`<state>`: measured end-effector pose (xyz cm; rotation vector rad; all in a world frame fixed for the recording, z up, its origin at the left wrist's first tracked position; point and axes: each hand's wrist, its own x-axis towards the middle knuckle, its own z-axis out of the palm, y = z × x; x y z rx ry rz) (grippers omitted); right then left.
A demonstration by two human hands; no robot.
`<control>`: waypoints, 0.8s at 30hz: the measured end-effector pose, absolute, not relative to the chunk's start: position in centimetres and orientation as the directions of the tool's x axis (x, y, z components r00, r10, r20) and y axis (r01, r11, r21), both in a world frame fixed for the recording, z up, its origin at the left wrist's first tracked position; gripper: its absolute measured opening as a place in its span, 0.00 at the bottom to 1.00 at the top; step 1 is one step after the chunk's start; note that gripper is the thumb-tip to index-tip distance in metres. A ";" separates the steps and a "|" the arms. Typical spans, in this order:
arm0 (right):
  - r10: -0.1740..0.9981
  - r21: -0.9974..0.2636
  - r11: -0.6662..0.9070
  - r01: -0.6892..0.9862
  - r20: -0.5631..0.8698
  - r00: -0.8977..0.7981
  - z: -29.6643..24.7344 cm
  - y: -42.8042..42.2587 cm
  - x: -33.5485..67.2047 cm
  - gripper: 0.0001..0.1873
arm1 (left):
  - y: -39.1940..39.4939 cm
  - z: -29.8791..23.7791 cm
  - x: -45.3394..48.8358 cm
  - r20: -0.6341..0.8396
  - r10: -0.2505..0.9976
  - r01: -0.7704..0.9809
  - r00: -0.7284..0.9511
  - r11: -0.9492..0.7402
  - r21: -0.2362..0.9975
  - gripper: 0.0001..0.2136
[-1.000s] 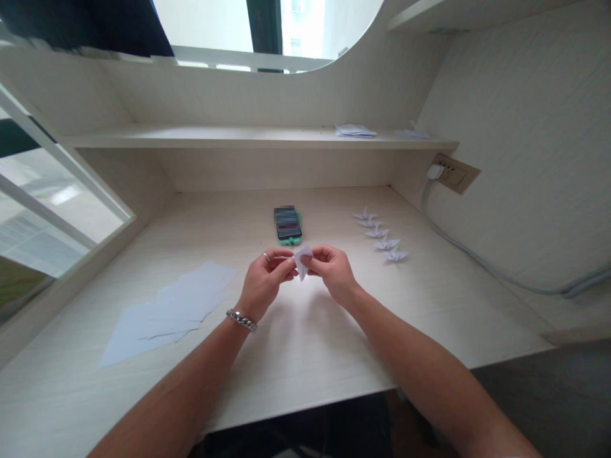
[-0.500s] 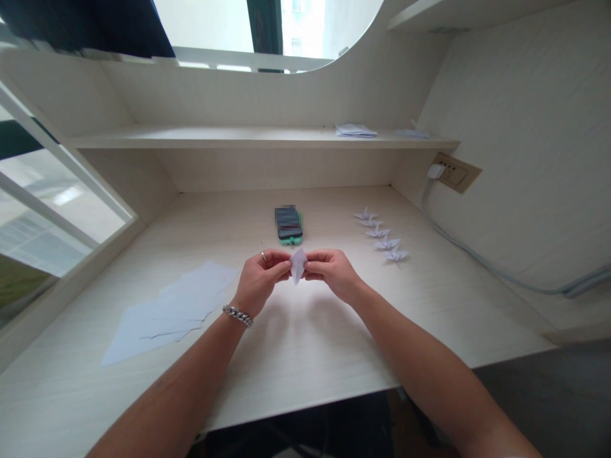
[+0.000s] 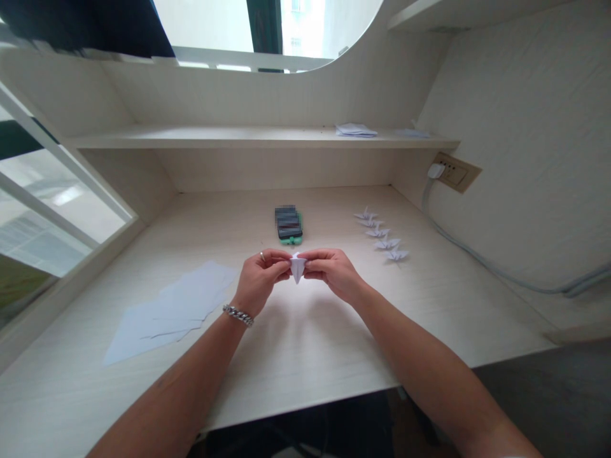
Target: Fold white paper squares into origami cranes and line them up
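Observation:
A small piece of folded white paper [image 3: 298, 270] is pinched between both hands above the middle of the desk. Its lower end comes to a point, and its top edge now looks folded over. My left hand [image 3: 260, 275], with a ring and a chain bracelet, grips the left side by thumb and fingertips. On the opposite side, my right hand [image 3: 331, 272] pinches the other edge. Several folded paper cranes [image 3: 382, 234] stand in a slanting row to the right. Just beyond my hands lies a phone [image 3: 289, 226] with a green case edge.
Loose white paper sheets [image 3: 176, 305] overlap on the left of the desk [image 3: 305, 356]. Folded papers [image 3: 356, 130] rest on the shelf [image 3: 229, 135] at the back. A grey cable [image 3: 477, 256] runs from the wall socket [image 3: 457, 172] down the right side.
The folded paper's upper point has bent down, so a flat top edge shows where a diamond shape was. Both hands stay in nearly the same place.

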<state>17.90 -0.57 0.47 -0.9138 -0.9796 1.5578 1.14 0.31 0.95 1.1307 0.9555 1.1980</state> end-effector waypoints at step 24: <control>0.999 -0.962 0.009 -0.273 0.017 -0.029 -0.3 -0.3 17.2 0.21 | 0.2 1.0 1.3 0.007 0.994 -0.179 0.111 0.013 0.984 0.19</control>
